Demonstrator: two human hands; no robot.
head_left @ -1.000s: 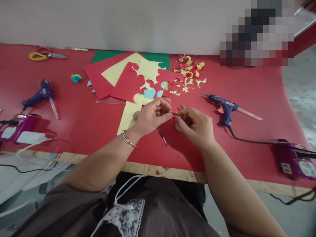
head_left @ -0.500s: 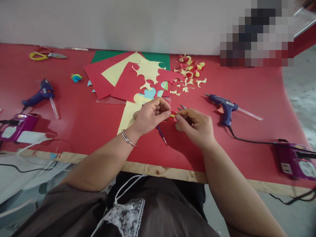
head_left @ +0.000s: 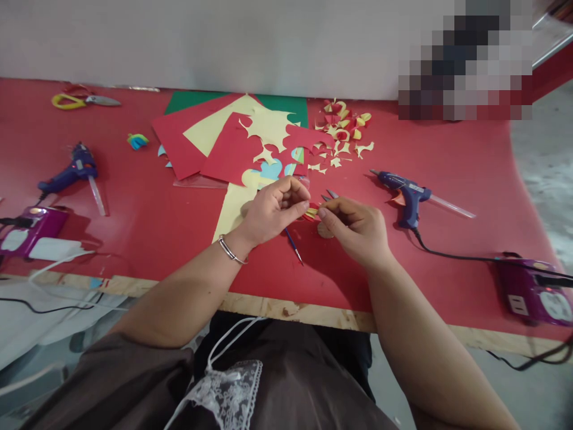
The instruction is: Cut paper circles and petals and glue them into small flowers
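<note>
The red desk [head_left: 134, 227] is left pretty open near its front edge, with cut paper sheets [head_left: 233, 140] piled at the far middle. The left hand [head_left: 273, 209] and right hand [head_left: 353, 230] are both pinched shut on a small red-and-yellow paper piece [head_left: 312, 211], held mid-desk with its long axis running left-right. Barely anything has shifted since the earlier frame.

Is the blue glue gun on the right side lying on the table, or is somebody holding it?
Lying. The blue glue gun rests on the red table, apart from the right hand.
</note>
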